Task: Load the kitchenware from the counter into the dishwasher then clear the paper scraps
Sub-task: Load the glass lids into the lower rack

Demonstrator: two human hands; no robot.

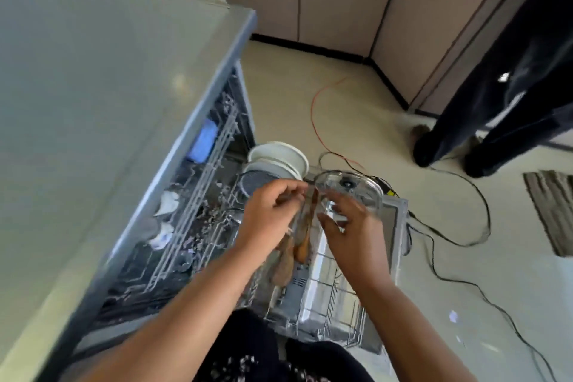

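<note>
The dishwasher stands open under the grey counter [93,96], its lower rack [338,304] pulled out over the door. White bowls [279,158] and a clear glass lid [350,186] stand at the rack's far end. My left hand [269,217] grips a bundle of wooden-handled utensils [302,245] above the rack, handles pointing down toward me. Just right of them, my right hand [347,226] hovers with fingers spread and relaxed, beside the utensil tips and in front of the glass lid. Motion blur hides the utensil heads.
The upper rack [198,195] inside the machine holds a blue item [203,141] and small white pieces. Black and orange cables [449,236] trail across the tiled floor. Another person's dark-trousered legs [483,121] stand at right. A white paper scrap [453,316] lies on the floor.
</note>
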